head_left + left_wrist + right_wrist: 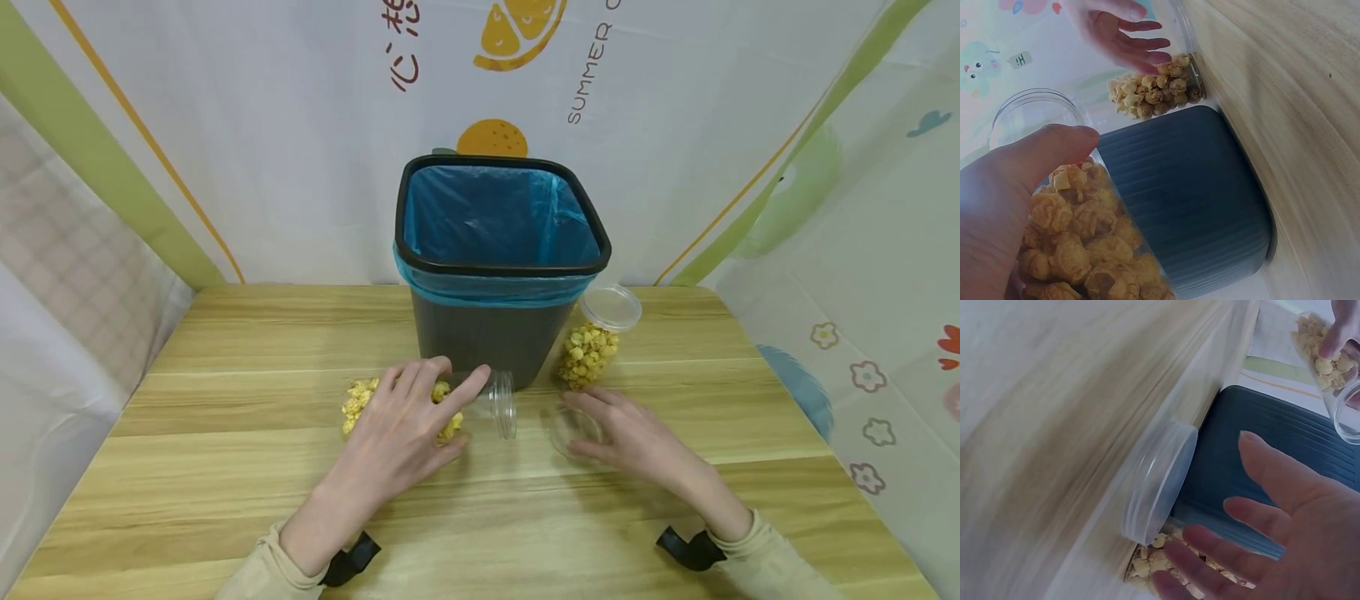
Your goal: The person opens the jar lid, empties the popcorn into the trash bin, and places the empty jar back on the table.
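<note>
My left hand [397, 429] grips a clear plastic jar [491, 404] of popcorn, tipped on its side. Its uncapped mouth points right, and the popcorn [1085, 244] sits toward the bottom end. My right hand [637, 437] has its fingers spread and holds nothing. Just by its fingertips a clear round lid [1160, 481] lies on the table. Behind that hand stands a second popcorn jar [588, 354], upright with its lid on.
A dark ribbed trash bin [487, 337] with a blue liner [487, 217] stands at the back middle of the wooden table [262, 350], close behind the tipped jar. Printed curtains [300, 150] hang behind and at both sides.
</note>
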`<action>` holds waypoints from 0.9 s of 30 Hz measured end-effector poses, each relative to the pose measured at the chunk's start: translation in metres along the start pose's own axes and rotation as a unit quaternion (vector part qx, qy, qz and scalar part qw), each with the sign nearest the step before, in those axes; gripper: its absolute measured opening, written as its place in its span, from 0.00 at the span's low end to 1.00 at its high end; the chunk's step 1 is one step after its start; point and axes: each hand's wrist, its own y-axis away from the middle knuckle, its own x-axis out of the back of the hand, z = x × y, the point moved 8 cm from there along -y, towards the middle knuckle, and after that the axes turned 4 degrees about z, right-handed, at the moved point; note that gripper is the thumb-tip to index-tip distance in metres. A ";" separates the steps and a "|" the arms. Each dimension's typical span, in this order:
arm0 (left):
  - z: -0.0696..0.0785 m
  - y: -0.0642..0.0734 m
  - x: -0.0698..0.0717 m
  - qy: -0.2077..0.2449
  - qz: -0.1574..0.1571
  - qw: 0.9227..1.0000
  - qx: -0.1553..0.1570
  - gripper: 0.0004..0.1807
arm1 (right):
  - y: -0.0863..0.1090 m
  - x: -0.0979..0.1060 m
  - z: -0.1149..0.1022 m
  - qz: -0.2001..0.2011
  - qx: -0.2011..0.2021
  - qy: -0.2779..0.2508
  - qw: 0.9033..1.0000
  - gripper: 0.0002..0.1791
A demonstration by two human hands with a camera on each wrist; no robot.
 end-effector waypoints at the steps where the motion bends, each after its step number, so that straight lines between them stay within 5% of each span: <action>1: 0.000 0.000 0.000 0.001 -0.001 1.000 0.001 0.49 | 0.000 0.002 0.000 0.008 -0.003 -0.006 1.000 0.36; 10: -0.001 0.000 0.000 0.002 -0.003 1.000 0.004 0.49 | -0.001 0.032 -0.007 0.114 -0.018 -0.115 0.987 0.24; 27: -0.001 0.000 0.001 0.003 -0.002 1.000 0.003 0.50 | 0.001 0.078 -0.016 0.248 0.008 -0.180 0.952 0.18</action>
